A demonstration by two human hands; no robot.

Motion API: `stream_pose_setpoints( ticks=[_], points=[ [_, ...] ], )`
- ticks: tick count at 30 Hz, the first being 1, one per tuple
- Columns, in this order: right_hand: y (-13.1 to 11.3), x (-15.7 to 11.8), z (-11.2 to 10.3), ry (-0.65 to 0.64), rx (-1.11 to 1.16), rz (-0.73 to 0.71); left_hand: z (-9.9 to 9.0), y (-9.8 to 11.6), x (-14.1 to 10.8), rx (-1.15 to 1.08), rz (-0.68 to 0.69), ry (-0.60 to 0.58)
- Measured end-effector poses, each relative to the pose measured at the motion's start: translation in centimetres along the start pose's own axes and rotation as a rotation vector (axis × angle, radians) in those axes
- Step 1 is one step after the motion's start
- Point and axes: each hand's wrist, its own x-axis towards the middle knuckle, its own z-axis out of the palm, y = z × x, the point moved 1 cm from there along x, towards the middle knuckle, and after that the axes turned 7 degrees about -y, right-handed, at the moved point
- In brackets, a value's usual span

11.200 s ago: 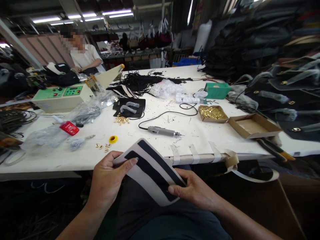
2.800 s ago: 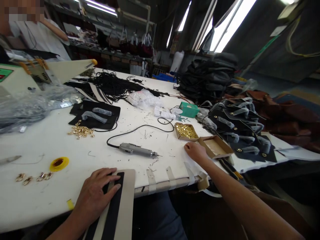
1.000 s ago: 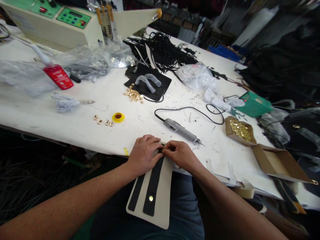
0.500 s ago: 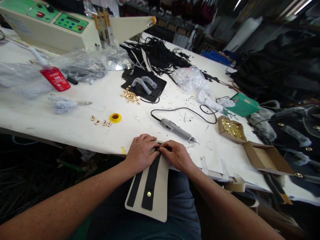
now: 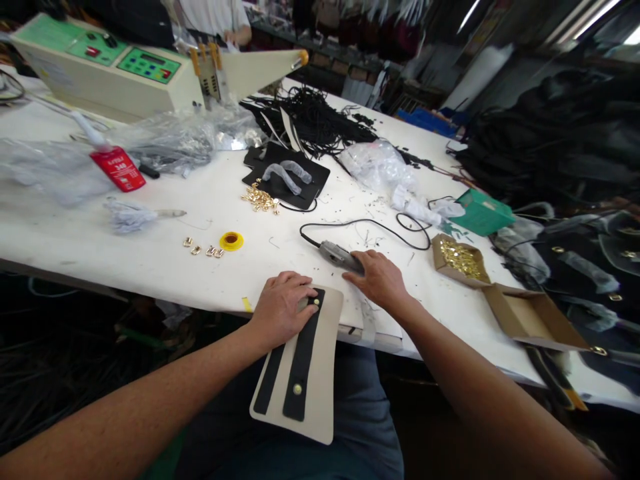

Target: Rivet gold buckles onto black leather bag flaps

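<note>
A beige panel [image 5: 323, 373] with two black straps lies over my lap and the table edge. One brass stud [image 5: 297, 389] sits near the lower end of the longer strap [image 5: 306, 347], another [image 5: 317, 302] near its top. My left hand [image 5: 284, 307] presses the panel's upper left part, thumb beside the upper stud. My right hand [image 5: 377, 277] is on the front part of a grey electric screwdriver [image 5: 339, 256] lying on the table, fingers around it; its tip is hidden.
Gold fittings [image 5: 259, 199], a yellow ring [image 5: 231, 241] and small buckles [image 5: 215, 251] lie on the table [image 5: 150, 267]. To the right are a cardboard box of brass pieces [image 5: 460, 260], another box [image 5: 533, 320] and a green box [image 5: 483, 211]. A person [image 5: 215, 20] stands behind the machine [image 5: 110, 67].
My right hand has left the strap's top end and moved right and up onto the screwdriver. The upper stud now shows. My left hand remains on the panel.
</note>
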Motion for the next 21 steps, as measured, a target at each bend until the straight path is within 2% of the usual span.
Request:
stream_pose_setpoints(
  ticks=[2, 4, 7, 10, 12, 14, 16, 21],
  points=[
    [0.5, 0.6, -0.1, -0.037, 0.075, 0.004, 0.1, 0.0, 0.0, -0.001, 0.002, 0.004],
    [0.7, 0.5, -0.5, -0.046, 0.283, 0.017, 0.1, -0.1, 0.0, -0.004, 0.002, 0.009],
    [-0.4, -0.6, -1.7, -0.034, 0.917, 0.037, 0.2, -0.2, 0.0, -0.005, 0.007, 0.01],
    [-3.7, -1.8, -2.9, 0.068, 1.608, -0.017, 0.2, -0.2, 0.1, -0.004, 0.009, 0.003],
    [-6.5, -2.1, -3.3, 0.174, 1.846, -0.033, 0.2, -0.2, 0.0, -0.005, 0.005, 0.003],
    [-9.0, -2.0, -3.3, 0.276, 1.88, -0.025, 0.1, -0.1, 0.0, -0.004, 0.001, 0.006],
    [-10.6, -1.8, -2.9, 0.341, 1.791, -0.028, 0.1, -0.1, -0.1, -0.002, -0.001, 0.008],
    [-11.2, -1.8, -1.4, 0.37, 1.483, -0.046, 0.2, -0.2, 0.0, -0.005, -0.001, 0.003]
  ],
)
